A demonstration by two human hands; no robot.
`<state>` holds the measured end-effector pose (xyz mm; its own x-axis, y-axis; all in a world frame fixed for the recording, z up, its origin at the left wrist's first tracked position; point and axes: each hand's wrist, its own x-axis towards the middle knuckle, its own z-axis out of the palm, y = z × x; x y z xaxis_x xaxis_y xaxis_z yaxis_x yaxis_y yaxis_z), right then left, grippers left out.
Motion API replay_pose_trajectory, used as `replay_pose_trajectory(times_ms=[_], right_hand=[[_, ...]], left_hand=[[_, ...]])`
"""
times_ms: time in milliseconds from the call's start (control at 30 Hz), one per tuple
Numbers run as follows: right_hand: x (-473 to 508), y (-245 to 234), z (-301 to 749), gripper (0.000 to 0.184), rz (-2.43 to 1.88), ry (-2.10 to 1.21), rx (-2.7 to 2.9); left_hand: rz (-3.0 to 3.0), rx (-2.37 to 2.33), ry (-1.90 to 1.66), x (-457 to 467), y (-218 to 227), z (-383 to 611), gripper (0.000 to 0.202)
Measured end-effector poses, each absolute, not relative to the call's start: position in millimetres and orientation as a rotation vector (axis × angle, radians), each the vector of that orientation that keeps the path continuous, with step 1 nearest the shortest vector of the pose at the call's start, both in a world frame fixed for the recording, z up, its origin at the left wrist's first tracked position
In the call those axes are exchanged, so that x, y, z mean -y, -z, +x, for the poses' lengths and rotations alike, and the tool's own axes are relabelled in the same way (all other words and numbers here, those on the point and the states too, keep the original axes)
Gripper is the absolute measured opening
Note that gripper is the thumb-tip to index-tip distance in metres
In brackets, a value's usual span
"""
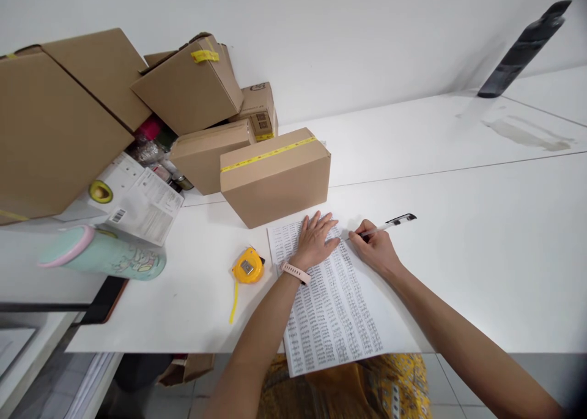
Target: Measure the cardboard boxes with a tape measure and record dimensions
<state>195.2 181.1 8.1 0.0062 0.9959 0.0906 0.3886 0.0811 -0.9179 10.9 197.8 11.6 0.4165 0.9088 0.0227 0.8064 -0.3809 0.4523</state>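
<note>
Scene bright, evenly lit; light diffuse, source not visible. White flat-topped bench near overexposed, little surface texture left. Shadows soft and short: a faint one on the bench under the right hand and slim white pen with black cap; a darker one beneath the pale green cylindrical tumbler with pink rim. Strong wide-angle distortion: bench edges bow, brown cardboard boxes at left lean and stretch. Dark slanted object top right is smeared and unsharp. Corners darken slightly. Print on the white sheet of small printed rows too fine to read. Centre reasonably sharp.
</note>
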Motion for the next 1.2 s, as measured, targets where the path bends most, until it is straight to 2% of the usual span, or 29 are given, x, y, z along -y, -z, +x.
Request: replay_pose_trajectory(times_ms=[733,900,1200], right_hand=[[-181.6,-10.5,193.6,0.024,-1.45,-0.922,1.5],[-181.3,-11.7,194.4,0.024,-1.462,-0.931,1.479],[-182.1,-8.3,195.4,0.025,-1.435,-0.942,1.508]], left_hand=[[2.29,-1.481,-0.341,-198.3,-15.7,11.4,0.047],[2.282,-1.491,-0.323,-199.7,-14.6,11.4,0.052],[2.293,-1.486,-0.35,-198.2,-15.5,11.6,0.044]])
